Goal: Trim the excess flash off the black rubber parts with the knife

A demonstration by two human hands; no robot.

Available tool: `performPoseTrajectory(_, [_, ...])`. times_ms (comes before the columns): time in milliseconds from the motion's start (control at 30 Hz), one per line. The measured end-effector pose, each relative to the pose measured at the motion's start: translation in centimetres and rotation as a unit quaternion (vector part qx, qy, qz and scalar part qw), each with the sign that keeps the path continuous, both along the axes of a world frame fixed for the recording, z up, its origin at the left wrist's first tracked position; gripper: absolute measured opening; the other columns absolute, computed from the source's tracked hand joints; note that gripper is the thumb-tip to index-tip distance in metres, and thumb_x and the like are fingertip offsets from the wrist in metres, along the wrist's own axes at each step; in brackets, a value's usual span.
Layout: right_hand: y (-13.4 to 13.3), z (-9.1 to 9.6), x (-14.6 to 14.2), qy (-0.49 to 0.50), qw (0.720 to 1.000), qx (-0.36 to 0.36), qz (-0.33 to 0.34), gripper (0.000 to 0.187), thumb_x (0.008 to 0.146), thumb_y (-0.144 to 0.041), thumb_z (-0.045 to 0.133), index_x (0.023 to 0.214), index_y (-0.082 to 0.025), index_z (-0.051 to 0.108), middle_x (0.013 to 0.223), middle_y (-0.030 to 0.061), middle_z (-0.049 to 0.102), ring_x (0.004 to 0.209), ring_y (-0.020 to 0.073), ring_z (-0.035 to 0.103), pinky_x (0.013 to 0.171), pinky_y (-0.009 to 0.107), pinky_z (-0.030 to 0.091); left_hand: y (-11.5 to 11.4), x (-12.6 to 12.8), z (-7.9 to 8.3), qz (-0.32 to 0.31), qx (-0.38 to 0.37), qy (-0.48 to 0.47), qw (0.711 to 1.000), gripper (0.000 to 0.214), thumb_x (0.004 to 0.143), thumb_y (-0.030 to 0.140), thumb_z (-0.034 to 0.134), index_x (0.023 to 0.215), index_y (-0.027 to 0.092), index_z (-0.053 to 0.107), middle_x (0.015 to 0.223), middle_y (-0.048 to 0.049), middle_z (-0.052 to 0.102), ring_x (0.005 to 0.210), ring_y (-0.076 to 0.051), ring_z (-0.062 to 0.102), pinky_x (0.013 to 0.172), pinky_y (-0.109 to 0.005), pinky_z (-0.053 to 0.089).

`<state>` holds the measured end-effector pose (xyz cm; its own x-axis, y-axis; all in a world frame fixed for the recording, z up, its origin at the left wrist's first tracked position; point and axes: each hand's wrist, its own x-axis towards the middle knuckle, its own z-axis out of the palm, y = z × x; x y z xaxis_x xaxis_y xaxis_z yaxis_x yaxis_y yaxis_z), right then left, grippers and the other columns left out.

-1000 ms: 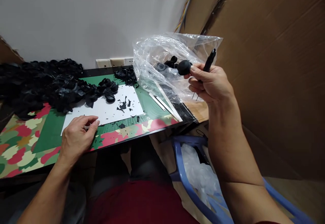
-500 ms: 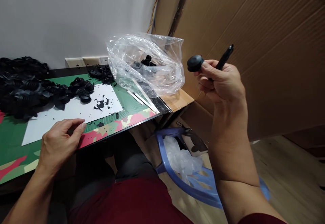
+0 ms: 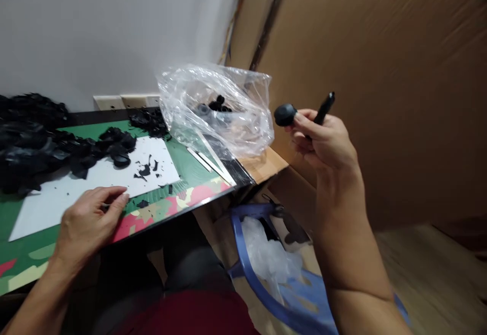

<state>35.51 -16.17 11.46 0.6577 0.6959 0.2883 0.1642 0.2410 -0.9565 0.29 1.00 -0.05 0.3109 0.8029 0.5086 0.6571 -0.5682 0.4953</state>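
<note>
Raised to the right of the table, my right hand (image 3: pixel 323 137) pinches a round black rubber-looking piece (image 3: pixel 285 115) between thumb and fingertips. The same hand also keeps a black pen-like tool (image 3: pixel 325 107) tucked in it, its tip pointing up. My left hand (image 3: pixel 91 218) rests at the table's front edge beside a white sheet (image 3: pixel 45 213). Its fingers are loosely curled, with thumb and forefinger apart and nothing visible between them. Small black scraps (image 3: pixel 146 169) lie on the sheet. A clear plastic bag (image 3: pixel 243 132) holding several black pieces (image 3: pixel 218 104) stands at the table's right end.
Black rubber-like pieces (image 3: pixel 41 147) are heaped at the left, with a smaller pile (image 3: pixel 150 122) near the wall. White strips (image 3: pixel 213 160) lie before the bag. A blue plastic stool or chair (image 3: pixel 243 264) holds crumpled plastic (image 3: pixel 266 254). A large cardboard box (image 3: pixel 380 97) stands at right.
The view has tilted slightly, so the table and bag sit lower in the picture. My right hand, with the round piece and tool, appears slightly lower and further left. My left hand stays at the table edge.
</note>
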Motion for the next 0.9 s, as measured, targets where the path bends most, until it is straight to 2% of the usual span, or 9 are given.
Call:
performPoseTrajectory(100, [1.2,-0.2,-1.0,0.044,0.998,-0.033,0.022,0.028,0.052,-0.037,0.086,0.061,-0.019,0.066,0.05,-0.0007,0.051,0.036,0.0039,0.023,0.035,0.023,0.012,0.1,-0.1,0.3,-0.027,-0.025,0.005,0.999,0.022,0.074,0.039,0.054,0.076,0.023,0.068,0.08,-0.0033,0.073,0.071,-0.02,0.065,0.067,-0.03,0.052])
performPoseTrajectory(167, [2.9,-1.2,-1.6,0.072,0.995,-0.05,0.05,0.026,0.053,-0.036,0.085,0.059,-0.019,0.067,0.05,0.0021,0.052,0.036,0.0054,0.026,0.035,0.024,0.012,0.2,0.0,0.5,-0.04,-0.043,0.007,0.998,0.021,0.078,0.036,0.052,0.078,0.022,0.068,0.081,-0.0038,0.073,0.072,-0.02,0.065,0.07,-0.031,0.052])
performPoseTrajectory(233, [5.3,-2.5,-2.4,0.099,0.99,-0.062,0.078,0.029,0.051,-0.038,0.086,0.06,-0.018,0.067,0.05,0.0015,0.05,0.037,0.0046,0.025,0.036,0.023,0.012,0.5,0.2,0.8,-0.033,-0.052,0.011,0.998,0.019,0.08,0.033,0.052,0.08,0.022,0.067,0.083,-0.0042,0.072,0.078,-0.021,0.065,0.074,-0.033,0.051])
performPoseTrajectory(333, [9.4,-4.4,-4.3,0.122,0.98,-0.08,0.139,0.039,0.048,-0.044,0.087,0.063,-0.016,0.064,0.044,-0.005,0.042,0.036,0.0025,0.022,0.037,0.02,0.012,0.8,0.6,1.4,-0.021,-0.067,0.023,0.997,0.015,0.082,0.026,0.051,0.081,0.022,0.066,0.087,-0.004,0.072,0.084,-0.021,0.064,0.076,-0.033,0.05])
performPoseTrajectory(500, [15.7,-5.6,-8.8,0.074,0.963,-0.126,0.225,0.041,0.055,-0.05,0.079,0.064,-0.016,0.058,0.043,-0.0078,0.039,0.036,0.0036,0.023,0.038,0.02,0.014,1.6,0.5,2.7,0.001,-0.114,0.092,0.989,0.015,0.084,0.022,0.051,0.083,0.021,0.066,0.084,-0.0038,0.069,0.084,-0.021,0.063,0.076,-0.033,0.047])
performPoseTrajectory(600, [20.4,-5.6,-11.1,-0.007,0.961,-0.176,0.213,0.035,0.063,-0.048,0.071,0.061,-0.016,0.056,0.043,-0.0069,0.042,0.034,0.0055,0.027,0.036,0.022,0.021,2.2,0.2,3.1,0.028,-0.139,0.124,0.982,0.017,0.086,0.024,0.05,0.087,0.021,0.067,0.088,-0.0048,0.069,0.087,-0.022,0.062,0.077,-0.033,0.045])
performPoseTrajectory(700, [26.1,-5.9,-12.7,-0.039,0.963,-0.202,0.176,0.026,0.074,-0.037,0.068,0.065,-0.015,0.059,0.053,-0.0028,0.054,0.039,0.008,0.041,0.039,0.023,0.032,2.9,-0.1,3.0,0.048,-0.159,0.155,0.974,0.02,0.086,0.023,0.049,0.093,0.021,0.067,0.092,-0.0056,0.069,0.09,-0.022,0.062,0.077,-0.032,0.043])
performPoseTrajectory(800, [31.2,-7.2,-13.4,-0.072,0.961,-0.238,0.118,0.019,0.086,-0.032,0.062,0.089,-0.012,0.063,0.083,0.0026,0.065,0.066,0.0132,0.06,0.058,0.027,0.05,3.5,-0.5,3.0,0.063,-0.173,0.184,0.965,0.02,0.085,0.021,0.05,0.096,0.021,0.067,0.093,-0.0065,0.07,0.092,-0.023,0.062,0.078,-0.032,0.043])
performPoseTrajectory(900, [33.6,-9.1,-13.6,-0.099,0.952,-0.272,0.102,0.027,0.091,-0.032,0.058,0.113,-0.016,0.059,0.111,0.0065,0.062,0.091,0.0193,0.063,0.076,0.037,0.054,4.2,-1.0,3.2,0.073,-0.186,0.214,0.956,0.022,0.085,0.022,0.051,0.101,0.02,0.067,0.094,-0.008,0.07,0.093,-0.025,0.063,0.079,-0.033,0.043])
